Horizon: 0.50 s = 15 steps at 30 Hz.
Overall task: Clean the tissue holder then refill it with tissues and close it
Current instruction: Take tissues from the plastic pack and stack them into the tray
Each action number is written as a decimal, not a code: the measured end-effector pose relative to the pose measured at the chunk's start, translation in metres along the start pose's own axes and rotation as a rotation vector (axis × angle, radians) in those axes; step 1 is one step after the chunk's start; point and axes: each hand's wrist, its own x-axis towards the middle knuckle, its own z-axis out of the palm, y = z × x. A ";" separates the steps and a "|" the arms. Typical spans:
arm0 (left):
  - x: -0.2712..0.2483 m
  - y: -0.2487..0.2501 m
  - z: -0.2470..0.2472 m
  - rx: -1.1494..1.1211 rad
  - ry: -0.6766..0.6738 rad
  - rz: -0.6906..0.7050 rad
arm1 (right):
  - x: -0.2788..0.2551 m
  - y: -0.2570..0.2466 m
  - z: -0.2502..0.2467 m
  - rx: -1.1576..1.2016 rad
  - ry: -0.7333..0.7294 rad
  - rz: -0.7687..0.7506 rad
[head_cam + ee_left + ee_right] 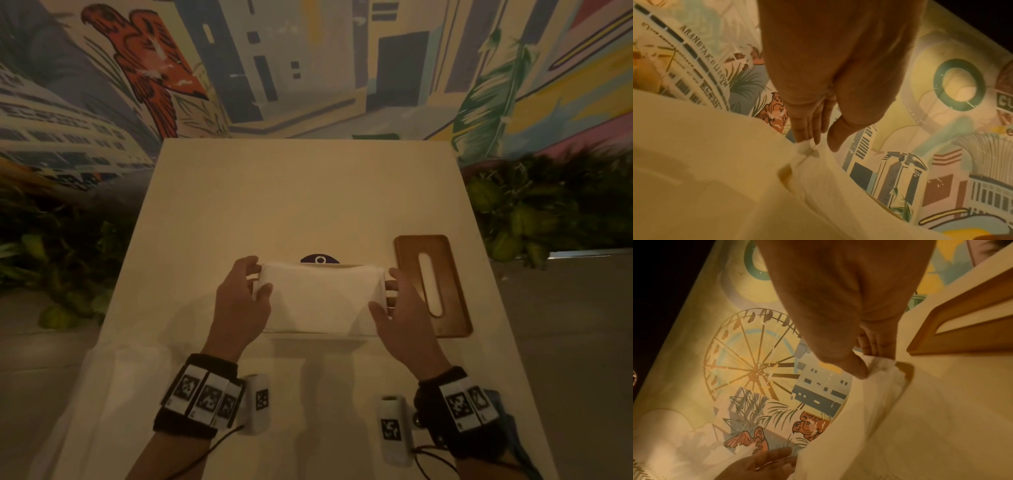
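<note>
Mural wall behind pale table (308, 192). Left hand (241, 305) pinched left end of tissue stack (322, 298), right hand (404, 315) pinched right end, likely steadying it level over holder mid-table. Wooden lid (433, 284) parked right, leaving opening free.

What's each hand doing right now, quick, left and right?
Left hand: grips the left end of the tissue stack, fingers curled round it.
Right hand: grips the stack's right end, thumb on top.

Soft white paper tissues (322, 298); smooth wooden lid (433, 284) (slight sheen); matt table (274, 192).
</note>
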 end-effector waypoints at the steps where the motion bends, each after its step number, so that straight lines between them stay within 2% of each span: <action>1: -0.001 -0.003 -0.002 0.027 0.014 0.046 | -0.001 0.005 -0.001 -0.004 0.006 -0.026; 6: -0.004 -0.013 -0.009 0.137 0.048 0.199 | -0.004 0.018 -0.002 -0.073 0.064 -0.202; 8: -0.006 -0.017 -0.008 0.130 0.035 0.190 | -0.003 0.020 -0.002 -0.118 0.076 -0.257; 12: -0.006 -0.021 -0.006 0.078 0.054 0.160 | 0.000 0.023 0.000 -0.161 0.053 -0.266; 15: -0.004 -0.022 -0.004 0.145 0.035 0.194 | 0.001 0.025 0.005 -0.337 -0.011 -0.282</action>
